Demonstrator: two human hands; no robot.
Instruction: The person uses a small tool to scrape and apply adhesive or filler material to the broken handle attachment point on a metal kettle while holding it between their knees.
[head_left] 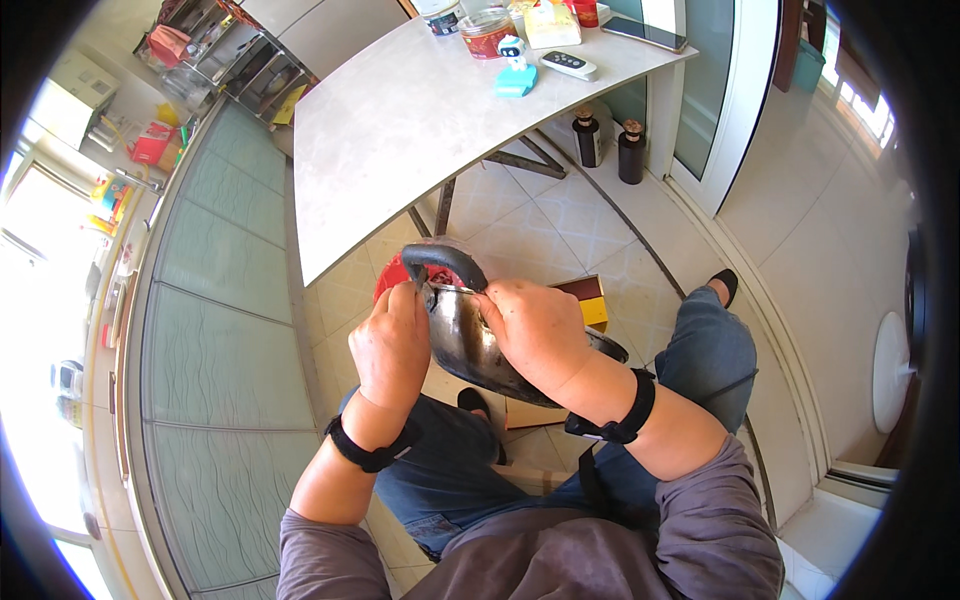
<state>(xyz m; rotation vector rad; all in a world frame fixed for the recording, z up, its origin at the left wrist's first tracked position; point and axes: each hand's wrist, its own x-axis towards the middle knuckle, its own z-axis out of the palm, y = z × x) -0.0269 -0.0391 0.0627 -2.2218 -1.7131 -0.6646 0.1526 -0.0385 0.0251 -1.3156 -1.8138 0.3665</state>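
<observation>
I am holding a dark metal pan [470,345] turned with its underside up, over my knees. My left hand [390,345] grips its left side, near the black handle [445,262] that arches at the top. On the right side of the pan lies my right hand [535,330], fingers curled over the rim close to the handle joint. Both wrists wear black straps. Behind the pan a red object [392,275] shows partly; what it is I cannot tell.
A pale table [400,120] stands ahead with jars, a remote and small items at its far end. Two dark bottles [608,140] stand on the tiled floor by a glass door. A cardboard box [590,300] lies under the pan. Green glass panels run along the left.
</observation>
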